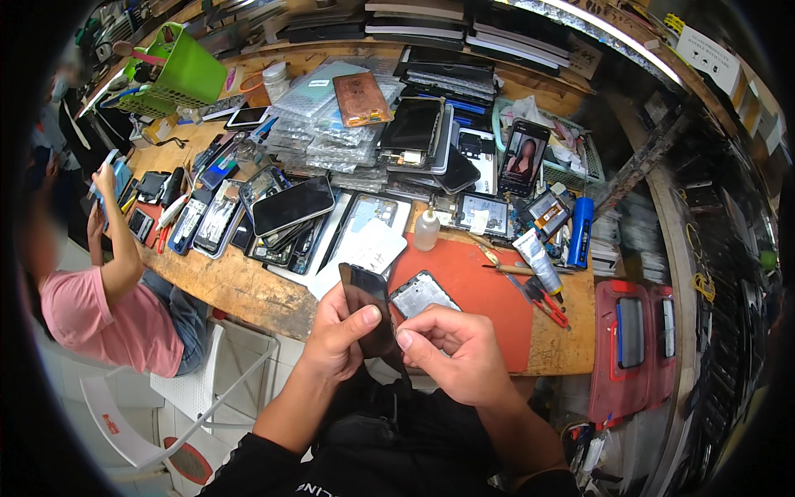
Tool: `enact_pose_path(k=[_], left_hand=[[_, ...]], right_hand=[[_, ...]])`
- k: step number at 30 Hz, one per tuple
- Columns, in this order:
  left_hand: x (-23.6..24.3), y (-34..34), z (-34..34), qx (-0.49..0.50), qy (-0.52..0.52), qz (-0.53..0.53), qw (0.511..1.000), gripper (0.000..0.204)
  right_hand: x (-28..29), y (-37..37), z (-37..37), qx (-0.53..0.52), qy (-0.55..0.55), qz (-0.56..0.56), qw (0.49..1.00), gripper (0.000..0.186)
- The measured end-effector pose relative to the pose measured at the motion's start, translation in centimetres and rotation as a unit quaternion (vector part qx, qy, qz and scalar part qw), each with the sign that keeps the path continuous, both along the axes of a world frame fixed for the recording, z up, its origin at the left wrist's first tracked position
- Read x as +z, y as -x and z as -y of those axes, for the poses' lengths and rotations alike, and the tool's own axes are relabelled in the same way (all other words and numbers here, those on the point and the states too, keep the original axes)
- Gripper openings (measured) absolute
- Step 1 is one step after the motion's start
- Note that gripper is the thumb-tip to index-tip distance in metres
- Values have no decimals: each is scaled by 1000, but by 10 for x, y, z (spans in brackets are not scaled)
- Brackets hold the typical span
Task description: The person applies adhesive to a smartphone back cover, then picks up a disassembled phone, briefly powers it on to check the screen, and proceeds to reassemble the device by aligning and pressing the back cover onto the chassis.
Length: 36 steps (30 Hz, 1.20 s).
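Observation:
My left hand [333, 338] is closed round a dark, glossy phone screen [364, 291], its thumb lying across the front. The panel stands tilted over the table's near edge. At the panel's right edge, my right hand [457, 349] pinches thumb and forefinger together; whatever is between them, if anything, is too small to make out. Just beyond that hand, a silvery phone frame [424, 290] lies flat on the red mat [499, 302]. A clear dropper bottle [426, 231] stands upright at the mat's far edge.
Opened phones and a black-screened phone [294, 205] crowd the table's left. Behind them rise bubble-wrapped stacks [302, 124]. To the right are a glue tube [538, 261], red-handled pliers [551, 313], a blue cylinder [581, 232] and a propped lit phone [524, 157]. A person in pink [116, 311] sits at left.

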<state>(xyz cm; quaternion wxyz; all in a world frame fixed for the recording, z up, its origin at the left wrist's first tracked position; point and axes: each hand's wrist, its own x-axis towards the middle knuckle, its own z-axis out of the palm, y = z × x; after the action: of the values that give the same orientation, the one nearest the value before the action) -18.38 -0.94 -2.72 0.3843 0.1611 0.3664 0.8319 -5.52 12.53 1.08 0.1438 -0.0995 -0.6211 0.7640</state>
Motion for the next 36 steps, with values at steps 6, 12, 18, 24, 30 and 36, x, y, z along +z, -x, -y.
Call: enact_pose_path(k=[6,12,18,24,30,36], left_hand=[[-5,1,-1,-17,-5,24,1000,34],[6,9,5,-35,9,29,999,33],[20,8,5,11,74,-5,997,37],[22,10,-7,51,52,32,997,37],[14,14,-8,-42,-139,62,987,56],[-8,8,-12,-163,-235,80,955,80]], right_hand=[[-2,2,-2,-1,-21,8,1000,10],[2,8,1,1,34,31,999,8],[-3,13,-4,8,29,39,999,9],[-22,-11,-15,65,4,97,993,33],[-36,-7,-3,88,186,-3,978,40],[-24,-16,6,-36,-107,22,993,27]])
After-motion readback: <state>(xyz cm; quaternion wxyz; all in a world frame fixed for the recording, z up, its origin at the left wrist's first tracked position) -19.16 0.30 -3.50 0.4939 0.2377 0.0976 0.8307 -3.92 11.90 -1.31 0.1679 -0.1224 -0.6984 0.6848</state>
